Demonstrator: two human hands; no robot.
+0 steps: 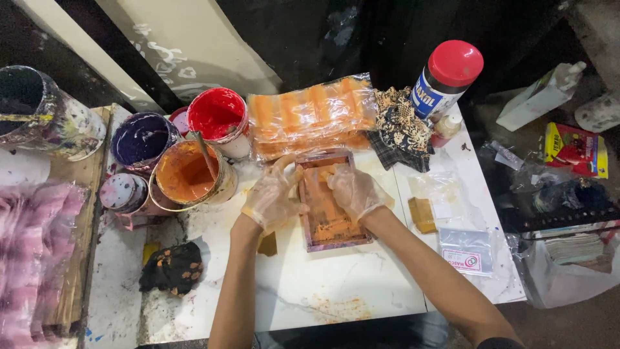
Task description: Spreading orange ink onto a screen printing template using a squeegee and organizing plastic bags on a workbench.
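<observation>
Your gloved left hand (271, 199) grips the small printing frame's (328, 226) nine-o'clock edge; your right hand (355, 190), fingers curled, presses something orange inside at twelve o'clock.

Orange-smeared frame (326, 203), red-lidded jar (447, 77), black-patterned cloth (400, 129)

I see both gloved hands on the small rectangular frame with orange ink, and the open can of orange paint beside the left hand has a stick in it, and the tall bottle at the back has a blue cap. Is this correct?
Not quite: the head view shows the tall bottle at the back with a red cap, not blue. The rest holds: left hand and right hand, both gloved, rest on the small rectangular frame with orange ink, and the open can of orange paint has a stick in it.
</observation>
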